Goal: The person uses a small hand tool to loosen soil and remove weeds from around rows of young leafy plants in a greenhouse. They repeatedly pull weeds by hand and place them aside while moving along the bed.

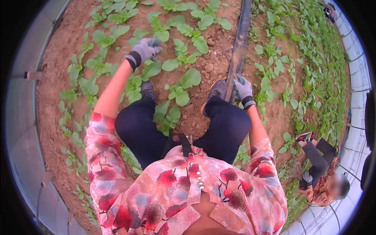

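Note:
My left hand [147, 49], in a grey glove with a dark cuff, hovers over the leafy seedlings [151, 70] beyond my left shoe. Its fingers are curled and blurred by motion; whether a bit of plant is between them cannot be made out. My right hand [243, 88], gloved the same way, is closed around a thin-shafted hand tool [228, 60] beside my right knee. The shaft slants up and left from the fist, across a dark flat pipe [239, 44]. At its far end is a faint, pale-edged head above the soil. The fist covers the handle.
Between my shoes [147, 89] [216, 89] grows a row of young broad-leaved plants [179, 94] in brown soil. Denser greens [320, 58] cover the right bed. Another person [317, 173] sits low at the right. Plastic-sheet walls [25, 102] curve along both sides.

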Available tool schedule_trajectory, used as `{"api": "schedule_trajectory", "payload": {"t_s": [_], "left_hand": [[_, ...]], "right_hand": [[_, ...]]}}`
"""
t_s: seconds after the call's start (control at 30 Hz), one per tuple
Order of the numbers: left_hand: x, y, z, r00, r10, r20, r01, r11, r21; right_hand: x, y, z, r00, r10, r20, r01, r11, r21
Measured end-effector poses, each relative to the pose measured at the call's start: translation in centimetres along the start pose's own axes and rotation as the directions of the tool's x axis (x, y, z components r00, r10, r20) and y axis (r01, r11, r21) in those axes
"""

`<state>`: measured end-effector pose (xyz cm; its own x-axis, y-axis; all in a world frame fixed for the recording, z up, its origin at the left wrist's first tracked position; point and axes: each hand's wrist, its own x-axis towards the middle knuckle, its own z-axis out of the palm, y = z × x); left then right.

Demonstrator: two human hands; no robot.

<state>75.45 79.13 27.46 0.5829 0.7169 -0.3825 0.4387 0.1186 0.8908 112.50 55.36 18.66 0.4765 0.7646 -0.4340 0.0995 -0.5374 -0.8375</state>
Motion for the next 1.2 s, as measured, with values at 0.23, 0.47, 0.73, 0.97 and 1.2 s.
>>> {"api": "schedule_trajectory", "payload": {"t_s": [0.23,0.47,0.73,0.97,1.2], "left_hand": [[3.5,-8.7,5.7,0.977,-0.188,0.102,0.206,0.958,-0.201],[5.4,-12.4,5.9,0.913,-0.349,0.21,0.387,0.904,-0.18],[17.6,-6.0,6.8,0.935,-0.214,0.283,0.18,0.974,0.141],[36.0,-1.7,14.2,0.972,0.067,0.226,-0.225,0.543,0.809],[40.2,-6.6,18.6,0.953,-0.082,0.291,-0.259,0.272,0.927]], "right_hand": [[8.5,3.0,2.8,0.989,0.048,-0.138,-0.049,0.999,-0.007],[15.4,4.9,6.2,0.989,-0.052,-0.136,0.034,0.991,-0.13],[11.1,5.7,3.6,0.984,-0.051,-0.171,0.044,0.998,-0.044],[10.7,5.3,2.8,0.981,0.122,-0.148,-0.098,0.982,0.161],[10.4,6.4,2.7,0.981,0.121,-0.152,-0.078,0.962,0.262]]}}
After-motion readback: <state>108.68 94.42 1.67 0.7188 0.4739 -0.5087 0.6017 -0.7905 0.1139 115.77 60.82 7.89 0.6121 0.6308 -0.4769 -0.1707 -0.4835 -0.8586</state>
